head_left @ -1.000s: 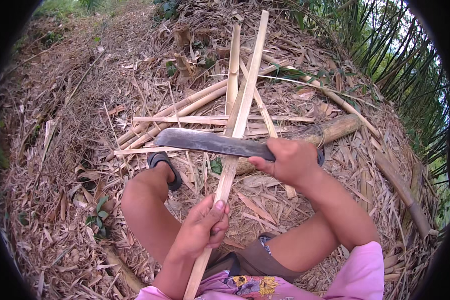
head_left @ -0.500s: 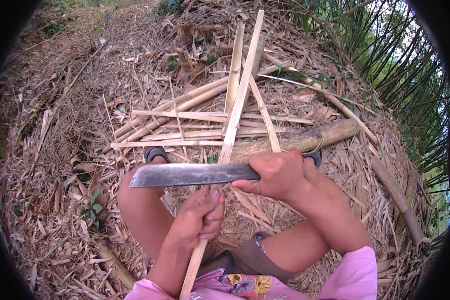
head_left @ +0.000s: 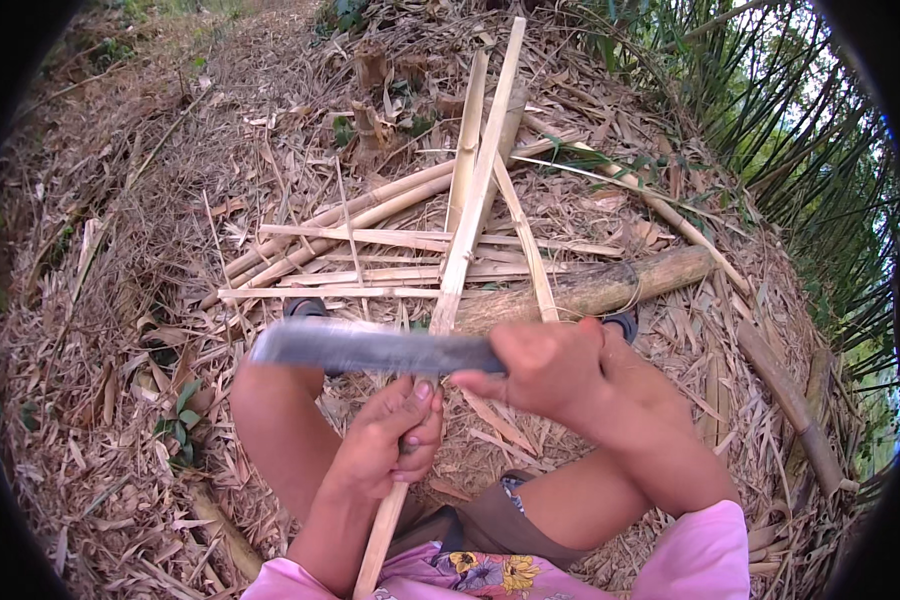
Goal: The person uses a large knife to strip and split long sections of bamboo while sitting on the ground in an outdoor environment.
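My left hand is closed round a long pale bamboo strip. The strip runs from my lap, under the blade, out over the far pile. My right hand grips a machete, its handle hidden in my fist. The broad grey blade points left and lies across the strip just beyond my left fingers, its tip blurred by motion. Whether the edge bites into the strip, I cannot tell. A thinner split strip slants from the long one toward my right hand.
A thick bamboo log lies across beyond my feet. Several split bamboo strips and slim poles are piled there. Cut stumps rise farther off. Dry leaves cover the ground, and bamboo grows at the right.
My right hand and the machete have shifted slightly left and nearer, and the blade has blurred. My left hand keeps its hold on the strip, and the whole view has moved a little.
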Tool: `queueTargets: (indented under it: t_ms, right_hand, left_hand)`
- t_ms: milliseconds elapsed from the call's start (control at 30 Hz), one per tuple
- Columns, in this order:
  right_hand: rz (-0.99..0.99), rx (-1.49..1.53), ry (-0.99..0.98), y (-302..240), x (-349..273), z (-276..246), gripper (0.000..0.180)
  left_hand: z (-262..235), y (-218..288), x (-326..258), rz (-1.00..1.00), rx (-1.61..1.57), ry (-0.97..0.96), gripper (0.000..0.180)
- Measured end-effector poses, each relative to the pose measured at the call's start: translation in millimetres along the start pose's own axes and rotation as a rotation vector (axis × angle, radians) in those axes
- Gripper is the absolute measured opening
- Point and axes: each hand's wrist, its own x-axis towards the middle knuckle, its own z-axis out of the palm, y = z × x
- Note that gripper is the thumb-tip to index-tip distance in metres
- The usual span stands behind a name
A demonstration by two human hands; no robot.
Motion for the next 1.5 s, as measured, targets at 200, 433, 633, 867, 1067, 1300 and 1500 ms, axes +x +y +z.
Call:
queueTargets:
  t_ms: [200,433,633,867,1067,1300,1500]
  right_hand:
    - [0.171,-0.132,0.038,40,-1,5,0.059]
    - [0.128,-0.134,-0.044,33,-7,-8,0.059]
    - [-0.072,-0.255,0.036,30,2,-14,0.060]
    - [0.126,-0.109,0.007,34,1,-10,0.057]
    - [0.399,-0.182,-0.100,74,6,3,0.058]
    - [0.433,-0.206,-0.069,120,7,16,0.057]
    - [0.364,-0.079,-0.186,69,15,11,0.059]
  left_hand:
    - [2,0,3,0.017,0.050,-0.073,0.022]
    - [6,-8,-3,-0.057,0.052,-0.035,0.020]
    - [9,-3,-2,-0.061,0.044,-0.025,0.018]
    - [6,-4,-4,-0.062,0.045,-0.024,0.020]
    - [0,1,-7,-0.089,0.105,-0.005,0.021]
    - [-17,-1,-30,-0.177,0.090,-0.022,0.021]
    - [-28,-13,-34,-0.178,0.038,-0.010,0.019]
